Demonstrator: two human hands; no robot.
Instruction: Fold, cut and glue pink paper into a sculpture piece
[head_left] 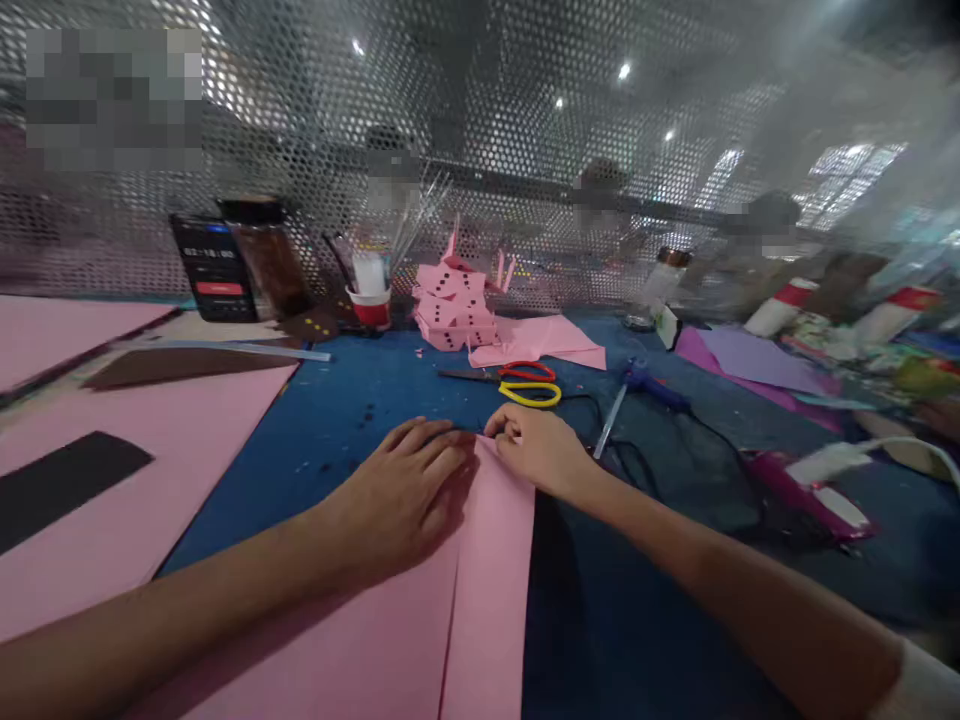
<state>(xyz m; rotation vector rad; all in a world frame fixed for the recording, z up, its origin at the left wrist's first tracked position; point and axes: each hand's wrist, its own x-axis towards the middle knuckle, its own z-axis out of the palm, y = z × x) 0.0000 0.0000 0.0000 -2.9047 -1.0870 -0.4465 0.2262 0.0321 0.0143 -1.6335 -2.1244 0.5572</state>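
A large sheet of pink paper (495, 590) lies before me, with a long strip along its right side folded over. My left hand (412, 490) rests flat on the sheet, fingers stretched toward its far edge. At the far corner of the folded strip, my right hand (544, 450) is closed in a pinch on the paper, close to the left fingertips. Just beyond the right hand lie scissors (529, 385) with red and yellow handles. Further back stands a pink paper model (454, 305) with small dark squares on it, beside a loose pink piece (551, 340).
More pink sheets (210, 430) and a black strip (67, 480) lie left. A phone (216, 270), a brown jar (270, 260) and a red-and-white cup (370, 300) stand behind. Right are a blue glue gun (652, 385) with its cord and a magenta power strip (806, 495).
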